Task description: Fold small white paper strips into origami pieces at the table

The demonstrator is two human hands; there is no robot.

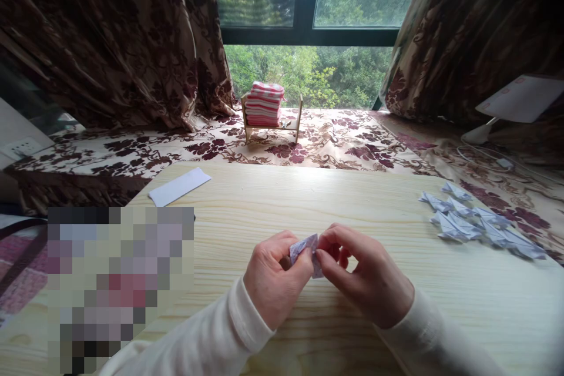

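Both my hands meet just above the light wooden table (282, 200), near its front middle. My left hand (274, 279) pinches one side of a small folded piece of pale patterned paper (305, 247). My right hand (368, 276) pinches the other side with thumb and forefinger. The paper is partly hidden by my fingers. Both sleeves are cream-white.
Several folded paper pieces (478, 222) lie in a row at the table's right edge. A white paper strip (179, 186) lies at the far left. A blurred patch covers the near left. Behind, a small wooden rack (296, 123) holds pink striped cloths (264, 104) on a floral cover.
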